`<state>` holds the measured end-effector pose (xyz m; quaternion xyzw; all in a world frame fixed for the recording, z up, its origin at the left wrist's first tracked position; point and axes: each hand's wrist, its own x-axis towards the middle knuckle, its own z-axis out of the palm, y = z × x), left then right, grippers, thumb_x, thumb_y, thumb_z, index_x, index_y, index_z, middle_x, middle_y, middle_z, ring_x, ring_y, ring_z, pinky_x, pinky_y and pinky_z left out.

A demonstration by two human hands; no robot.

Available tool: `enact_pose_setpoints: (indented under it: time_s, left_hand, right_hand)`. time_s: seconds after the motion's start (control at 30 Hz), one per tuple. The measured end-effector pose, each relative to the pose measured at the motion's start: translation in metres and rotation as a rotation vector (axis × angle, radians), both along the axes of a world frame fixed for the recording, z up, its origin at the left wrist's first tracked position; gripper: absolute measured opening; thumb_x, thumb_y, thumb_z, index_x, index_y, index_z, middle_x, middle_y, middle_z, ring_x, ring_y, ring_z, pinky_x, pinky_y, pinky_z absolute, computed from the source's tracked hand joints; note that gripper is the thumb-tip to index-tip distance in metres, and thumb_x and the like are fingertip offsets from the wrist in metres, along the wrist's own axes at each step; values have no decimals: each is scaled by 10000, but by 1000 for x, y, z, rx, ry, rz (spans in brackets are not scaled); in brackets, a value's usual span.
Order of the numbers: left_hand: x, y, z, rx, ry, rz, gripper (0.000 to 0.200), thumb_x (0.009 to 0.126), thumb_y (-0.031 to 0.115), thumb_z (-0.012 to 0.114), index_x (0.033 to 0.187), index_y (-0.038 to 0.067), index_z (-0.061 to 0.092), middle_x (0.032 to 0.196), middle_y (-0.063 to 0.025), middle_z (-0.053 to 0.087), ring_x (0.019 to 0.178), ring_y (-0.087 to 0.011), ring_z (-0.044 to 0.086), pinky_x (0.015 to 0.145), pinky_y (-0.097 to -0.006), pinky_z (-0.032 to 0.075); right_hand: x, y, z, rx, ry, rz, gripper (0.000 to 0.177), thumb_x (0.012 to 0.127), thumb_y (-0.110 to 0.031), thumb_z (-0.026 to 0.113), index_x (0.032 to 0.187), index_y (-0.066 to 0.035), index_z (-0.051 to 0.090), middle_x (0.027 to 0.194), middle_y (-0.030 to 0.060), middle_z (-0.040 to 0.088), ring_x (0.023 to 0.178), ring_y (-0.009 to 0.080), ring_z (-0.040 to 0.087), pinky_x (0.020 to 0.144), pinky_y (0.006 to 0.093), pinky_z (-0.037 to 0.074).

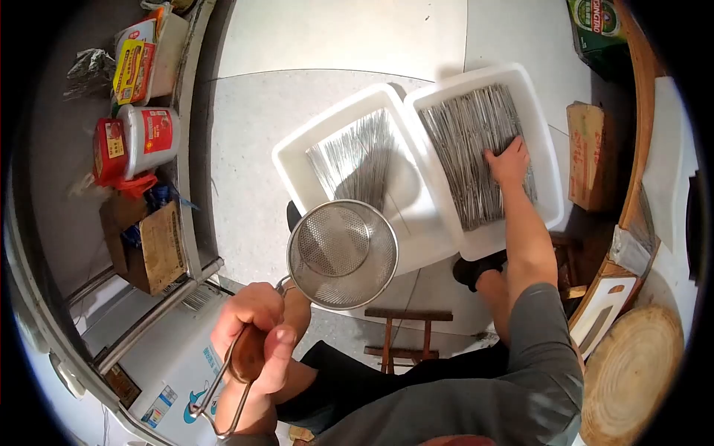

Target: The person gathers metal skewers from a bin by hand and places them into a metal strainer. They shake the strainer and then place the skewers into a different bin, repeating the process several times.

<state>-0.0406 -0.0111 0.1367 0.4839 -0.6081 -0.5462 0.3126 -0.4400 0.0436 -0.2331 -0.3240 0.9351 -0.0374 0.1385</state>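
Observation:
My left hand (256, 338) is wrapped round the wooden handle of a metal strainer (342, 254), whose perforated bowl hangs over the near left part of a white tub (424, 238). A smaller bunch of thin metal skewers (357, 152) lies in that tub. Beside it, a second white tub (547, 171) holds a thick layer of metal skewers (465, 149). My right hand (509, 162) rests on the right side of this layer, fingers bent down onto the skewers; whether it grips any cannot be made out.
Left, a metal rack (195, 149) holds a white bucket (152, 140) and a cardboard box (156, 253). A small wooden stool (407, 315) stands between my legs. Right are a tan box (587, 156), a green box (599, 33) and a round wooden board (632, 375).

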Motion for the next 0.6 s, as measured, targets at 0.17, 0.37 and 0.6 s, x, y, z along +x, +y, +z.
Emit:
enact_pose_setpoints:
  time_s: [0.17,0.37,0.6]
  left_hand:
    - [0,-1,4,-16,42,-48,213,758,63,660,794,51,450,692,-54,476,639,-161,442,604,-292,364]
    - [-7,3,12,100,18,-53,204,756,17,651,791,40,452,743,-55,474,671,-166,434,651,-292,379]
    - [-10,2,15,89,-113,-51,204,801,91,605,771,52,408,725,-55,439,656,-152,397,603,-287,340]
  right_hand:
    - [-11,-13,1,94,-12,24,684,705,-346,729,1201,33,449,1190,239,508,1134,415,480,941,462,430]
    - [-30,-10,-12,20,-223,-11,555,717,-288,696,1098,74,519,1063,285,595,1006,417,576,881,456,463]
    - [-33,-2,4,-171,-200,-34,471,700,-236,642,1076,36,560,1026,247,632,984,407,593,870,444,466]
